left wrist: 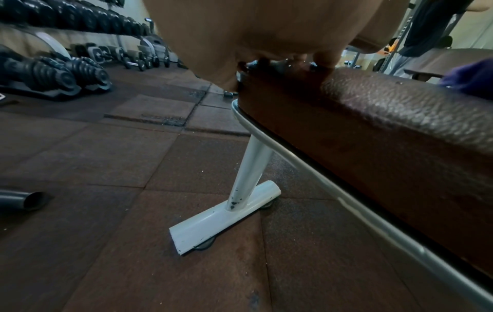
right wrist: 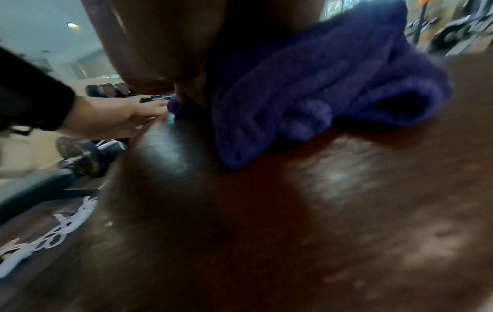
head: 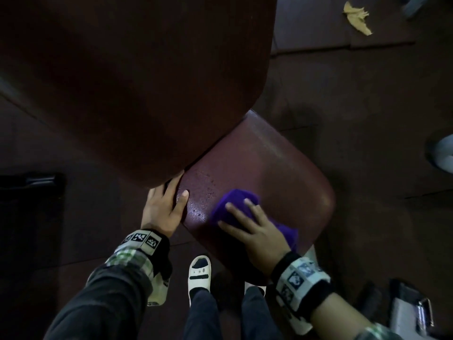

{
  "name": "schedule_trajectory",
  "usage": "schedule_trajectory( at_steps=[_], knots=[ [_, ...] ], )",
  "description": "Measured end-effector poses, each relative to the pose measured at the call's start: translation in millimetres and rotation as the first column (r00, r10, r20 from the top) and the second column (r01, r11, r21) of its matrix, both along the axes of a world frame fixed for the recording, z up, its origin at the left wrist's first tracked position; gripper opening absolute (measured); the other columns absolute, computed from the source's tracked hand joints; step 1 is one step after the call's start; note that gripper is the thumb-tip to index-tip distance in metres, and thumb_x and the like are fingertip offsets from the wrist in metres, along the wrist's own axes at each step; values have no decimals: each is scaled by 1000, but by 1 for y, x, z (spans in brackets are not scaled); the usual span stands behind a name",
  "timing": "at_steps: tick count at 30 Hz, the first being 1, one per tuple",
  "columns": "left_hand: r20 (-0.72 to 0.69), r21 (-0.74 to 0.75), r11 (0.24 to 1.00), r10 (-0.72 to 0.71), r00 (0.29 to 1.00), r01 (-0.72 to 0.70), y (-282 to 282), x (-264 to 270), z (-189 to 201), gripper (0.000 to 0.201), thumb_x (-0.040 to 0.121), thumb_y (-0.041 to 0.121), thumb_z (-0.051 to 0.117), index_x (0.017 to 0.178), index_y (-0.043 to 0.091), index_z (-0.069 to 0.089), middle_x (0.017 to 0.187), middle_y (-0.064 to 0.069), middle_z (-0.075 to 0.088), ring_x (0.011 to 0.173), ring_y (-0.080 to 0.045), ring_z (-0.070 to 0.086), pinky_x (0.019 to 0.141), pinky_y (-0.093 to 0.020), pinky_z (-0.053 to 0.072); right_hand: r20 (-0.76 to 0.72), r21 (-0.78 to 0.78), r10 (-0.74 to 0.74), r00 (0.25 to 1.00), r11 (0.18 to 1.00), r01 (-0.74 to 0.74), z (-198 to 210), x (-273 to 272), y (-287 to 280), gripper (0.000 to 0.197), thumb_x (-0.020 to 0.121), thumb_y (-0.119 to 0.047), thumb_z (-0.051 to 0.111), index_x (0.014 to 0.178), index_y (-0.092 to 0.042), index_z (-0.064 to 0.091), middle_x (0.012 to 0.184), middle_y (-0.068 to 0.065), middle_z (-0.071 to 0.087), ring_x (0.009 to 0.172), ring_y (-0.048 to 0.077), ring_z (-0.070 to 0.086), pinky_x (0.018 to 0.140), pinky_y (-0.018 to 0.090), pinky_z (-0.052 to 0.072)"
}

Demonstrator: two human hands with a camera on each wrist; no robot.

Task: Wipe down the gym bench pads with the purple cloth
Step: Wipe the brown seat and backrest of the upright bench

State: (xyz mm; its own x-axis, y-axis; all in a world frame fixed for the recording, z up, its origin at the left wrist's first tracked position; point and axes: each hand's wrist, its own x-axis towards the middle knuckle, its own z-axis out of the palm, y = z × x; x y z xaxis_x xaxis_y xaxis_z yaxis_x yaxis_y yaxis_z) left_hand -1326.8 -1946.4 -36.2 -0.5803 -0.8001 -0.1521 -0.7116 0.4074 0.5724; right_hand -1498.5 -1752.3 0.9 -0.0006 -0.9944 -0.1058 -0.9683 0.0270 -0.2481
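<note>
Stage: mid-wipe on the seat pad (head: 264, 173), judged from the cloth's position.
Cloth (head: 235, 204): bunched, lying on the seat pad near its front-left part, pinned under the right hand.
Right hand (head: 255, 231): fingers spread and fairly straight, pressed flat on the cloth; nothing is gripped.
Left hand (head: 163, 209): laid over the seat pad's left edge, just beside the gap to the back pad; fingers relaxed, thumb on top. Bracing is assumed.
Droplets (head: 203, 190): wet specks are seen on the seat pad between the two hands, so that strip is judged not yet wiped.
Rest of seat pad: a faint sheen is seen toward the far corner; wiped or not cannot be told.
Back pad (head: 127, 77): dark and close to the head camera; no cloth on it. Whether it was done cannot be told.
Left to do: at least the droplet strip; pad sides and back pad are unconfirmed.
Frame (left wrist: 253, 158): white leg on floor, not part of the job.
</note>
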Motion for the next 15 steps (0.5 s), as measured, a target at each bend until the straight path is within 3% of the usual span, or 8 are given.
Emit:
schedule_trajectory(
  at_steps=[4, 7, 11, 15],
  knots=[
    [-13, -11, 1000, -28, 1000, 27, -1, 0, 0, 64, 89, 58, 29, 146, 30, 37, 147, -5, 41, 136, -26, 32, 111, -28, 20, 2, -24, 289, 957, 957, -289, -8, 18, 29, 46, 82, -29, 45, 124, -43, 53, 147, -10, 38, 131, 31, 40, 101, 46, 41],
    [-12, -11, 999, -39, 999, 38, 1, -1, 0, 64, 89, 57, 30, 146, 30, 37, 146, -5, 42, 135, -27, 34, 111, -31, 23, -55, -12, 348, 936, 937, -349, -9, -9, 61, 57, 80, -28, 48, 134, -44, 40, 152, -9, 26, 137, 28, 30, 106, 44, 36],
    [-12, -6, 1000, -27, 1000, 27, 2, -1, 1, 64, 89, 57, 29, 146, 30, 37, 143, -7, 44, 134, -27, 34, 110, -33, 25, -65, 12, 163, 984, 987, -163, -5, -45, 61, 75, 73, -19, 41, 142, -43, 27, 155, -2, 20, 137, 32, 26, 105, 50, 33],
    [-8, -4, 999, -38, 999, 38, 0, 1, 3, 65, 89, 58, 27, 147, 30, 35, 145, -6, 41, 135, -27, 32, 110, -34, 26, -10, 28, -74, 997, 997, 74, 5, -32, 11, 71, 71, -10, 33, 136, -37, 38, 148, 5, 36, 132, 42, 34, 100, 55, 38]
  ],
)
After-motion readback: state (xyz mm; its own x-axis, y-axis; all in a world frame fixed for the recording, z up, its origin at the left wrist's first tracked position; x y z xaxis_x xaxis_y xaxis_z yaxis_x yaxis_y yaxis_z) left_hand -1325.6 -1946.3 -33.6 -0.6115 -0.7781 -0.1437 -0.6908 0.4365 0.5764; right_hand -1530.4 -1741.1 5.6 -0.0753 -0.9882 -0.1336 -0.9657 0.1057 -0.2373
